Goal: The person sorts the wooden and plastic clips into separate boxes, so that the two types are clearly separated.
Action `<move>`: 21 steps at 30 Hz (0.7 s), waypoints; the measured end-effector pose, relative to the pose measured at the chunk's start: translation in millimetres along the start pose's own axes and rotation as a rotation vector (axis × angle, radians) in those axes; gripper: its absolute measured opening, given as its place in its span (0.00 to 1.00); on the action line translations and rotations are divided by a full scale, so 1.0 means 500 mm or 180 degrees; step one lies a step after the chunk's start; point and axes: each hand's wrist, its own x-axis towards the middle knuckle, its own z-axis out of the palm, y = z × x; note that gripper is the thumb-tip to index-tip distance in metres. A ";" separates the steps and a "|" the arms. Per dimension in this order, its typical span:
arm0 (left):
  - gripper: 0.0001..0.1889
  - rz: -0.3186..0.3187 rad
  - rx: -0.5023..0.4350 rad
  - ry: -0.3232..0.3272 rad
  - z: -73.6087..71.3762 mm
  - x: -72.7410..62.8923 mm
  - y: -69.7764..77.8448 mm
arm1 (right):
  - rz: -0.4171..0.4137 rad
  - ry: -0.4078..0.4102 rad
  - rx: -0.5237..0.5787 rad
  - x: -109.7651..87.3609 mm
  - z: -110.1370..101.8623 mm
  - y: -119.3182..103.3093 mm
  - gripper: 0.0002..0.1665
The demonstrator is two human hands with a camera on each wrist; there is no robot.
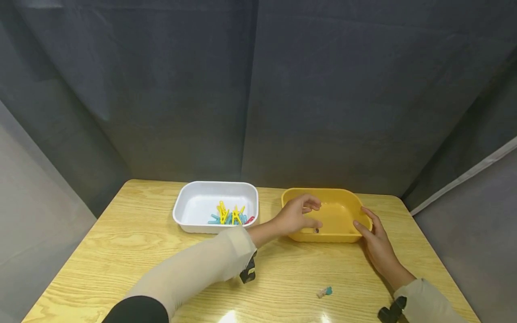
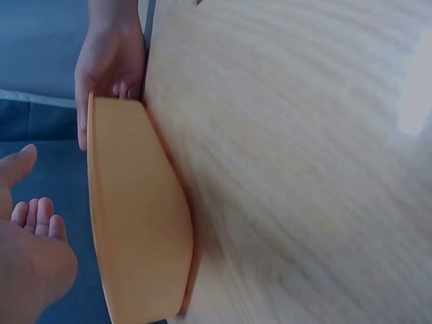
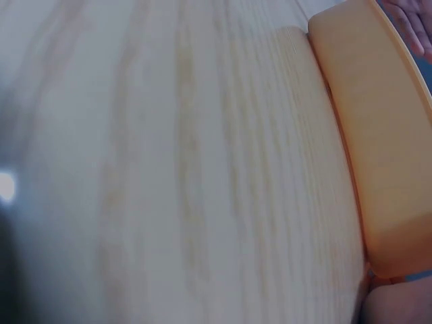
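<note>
A yellow plastic tray (image 1: 343,208) stands at the back right of the table. My right hand (image 1: 378,244) grips its right end, thumb inside the rim and fingers round the outside. Over the tray's left part hovers my left hand (image 1: 296,216), with thumb and fingers apart and nothing between them; in the left wrist view the fingers (image 2: 42,217) are loosely bent above the tray wall (image 2: 138,209). Close to the left thumb, a small dark spot (image 1: 316,230) shows in the tray. The right wrist view catches the tray's outer side (image 3: 378,128).
Left of the yellow tray stands a white tray (image 1: 194,208) holding several yellow clothespins (image 1: 223,212), with blue and red ones beside them. A small wooden clip with a teal ornament (image 1: 324,292) lies nearer on the wooden table (image 1: 278,278). Dark curtain (image 1: 323,89) hangs behind.
</note>
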 end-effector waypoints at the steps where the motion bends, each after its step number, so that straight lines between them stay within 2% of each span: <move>1: 0.28 0.0010 -0.0008 -0.0035 0.003 -0.004 0.000 | 0.0002 0.0000 -0.0003 0.000 0.000 0.000 0.41; 7: 0.29 0.0021 0.0050 -0.0279 0.020 -0.027 0.005 | 0.0015 0.0011 -0.0007 0.001 0.000 0.000 0.40; 15: 0.31 0.0063 -0.0019 -0.0625 0.032 -0.058 0.011 | 0.0027 0.0008 -0.0001 0.003 0.000 0.001 0.40; 21: 0.33 0.0096 0.0025 -0.0782 0.043 -0.081 0.005 | 0.0066 0.0032 -0.0034 0.000 0.001 -0.003 0.41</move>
